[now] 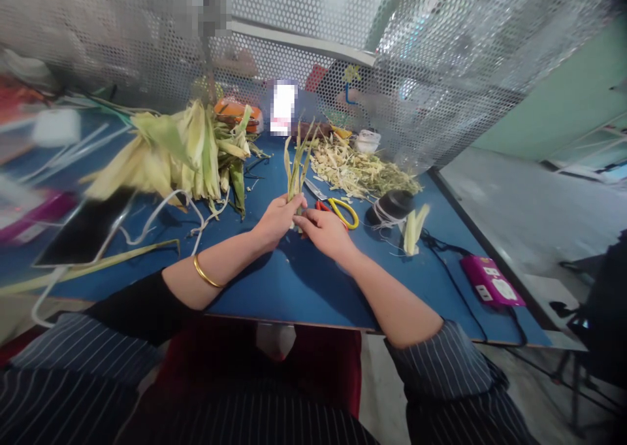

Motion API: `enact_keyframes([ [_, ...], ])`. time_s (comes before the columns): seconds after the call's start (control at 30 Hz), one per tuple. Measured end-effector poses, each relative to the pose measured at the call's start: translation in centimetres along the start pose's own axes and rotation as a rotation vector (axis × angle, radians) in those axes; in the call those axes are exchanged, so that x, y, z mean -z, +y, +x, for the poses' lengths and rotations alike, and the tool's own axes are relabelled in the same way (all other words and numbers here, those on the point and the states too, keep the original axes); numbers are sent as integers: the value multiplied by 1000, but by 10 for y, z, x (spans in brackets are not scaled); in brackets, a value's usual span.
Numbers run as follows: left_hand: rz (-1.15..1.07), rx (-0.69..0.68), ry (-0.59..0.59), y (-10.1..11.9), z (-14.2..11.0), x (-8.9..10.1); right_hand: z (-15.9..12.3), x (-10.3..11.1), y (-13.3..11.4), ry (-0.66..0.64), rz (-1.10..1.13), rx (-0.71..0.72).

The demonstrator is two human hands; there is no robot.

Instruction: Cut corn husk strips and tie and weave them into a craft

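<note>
My left hand [278, 221] is closed around a small upright bundle of corn husk strips [296, 170], whose thin ends fan out above the fingers. Pressed in from the other side, my right hand [327, 232] has its fingers closed at the bundle's lower end. The exact grip there is partly hidden. Just beyond the right hand lie scissors [349, 214] with one red and one yellow handle, blades pointing away to the left. A black spool [393, 207] wound with white thread sits to their right, beside a short pale husk piece [415, 229].
A large pile of corn husks [189, 151] lies at the left, near a phone [85, 229] and a looping white cable [154, 213]. Husk scraps [350, 167] are heaped at the back. Perforated metal sheet [304, 46] borders the far side. A magenta packet [491, 280] lies right.
</note>
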State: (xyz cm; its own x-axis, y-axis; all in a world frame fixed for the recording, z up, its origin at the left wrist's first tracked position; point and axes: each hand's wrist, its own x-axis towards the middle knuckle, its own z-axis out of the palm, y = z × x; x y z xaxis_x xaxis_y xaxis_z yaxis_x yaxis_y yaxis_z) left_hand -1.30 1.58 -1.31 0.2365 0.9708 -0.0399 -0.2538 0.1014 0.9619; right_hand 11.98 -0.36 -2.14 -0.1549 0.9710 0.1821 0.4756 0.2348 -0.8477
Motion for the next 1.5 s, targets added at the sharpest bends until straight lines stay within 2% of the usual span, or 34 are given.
enact_keyframes([
  [0.07, 44, -36, -3, 2, -1, 0, 2, 11, -5, 107, -65, 29],
  [0.1, 56, -25, -39, 2, -1, 0, 3, 17, -8, 183, -45, 34],
  [0.17, 67, 34, -144, 2, -3, -1, 8, 27, -10, 291, 125, 16],
  [0.23, 72, 97, -246, 1, -6, -2, 12, 31, -11, 267, 389, -30],
  [0.3, 68, 137, -298, -1, -7, -2, 15, 31, -9, 203, 583, -71],
  [0.4, 75, 160, -306, -3, -8, -3, 16, 27, -8, 214, 669, -84],
  [0.5, 87, 155, -302, -5, -8, -2, 14, 24, -9, 247, 678, -74],
  [0.7, 94, 177, -336, -3, -11, -3, 14, 22, -7, 209, 642, -90],
  [0.9, 60, 229, -275, -1, -11, -3, 13, 17, -5, 239, 728, -49],
  [1.0, 156, 172, -250, -3, -11, -4, 11, 17, -11, 230, 673, -18],
  [1.13, 331, 72, -212, -9, -10, -4, 8, 16, -16, 280, 592, 0],
  [1.33, 546, -54, -218, -17, -7, -1, 8, 11, -15, 307, 563, -6],
  [1.4, 499, -34, -228, -16, -7, -2, 9, 11, -14, 315, 566, -11],
  [1.5, 272, 37, -278, -9, -8, -3, 11, 12, -11, 350, 569, -7],
])
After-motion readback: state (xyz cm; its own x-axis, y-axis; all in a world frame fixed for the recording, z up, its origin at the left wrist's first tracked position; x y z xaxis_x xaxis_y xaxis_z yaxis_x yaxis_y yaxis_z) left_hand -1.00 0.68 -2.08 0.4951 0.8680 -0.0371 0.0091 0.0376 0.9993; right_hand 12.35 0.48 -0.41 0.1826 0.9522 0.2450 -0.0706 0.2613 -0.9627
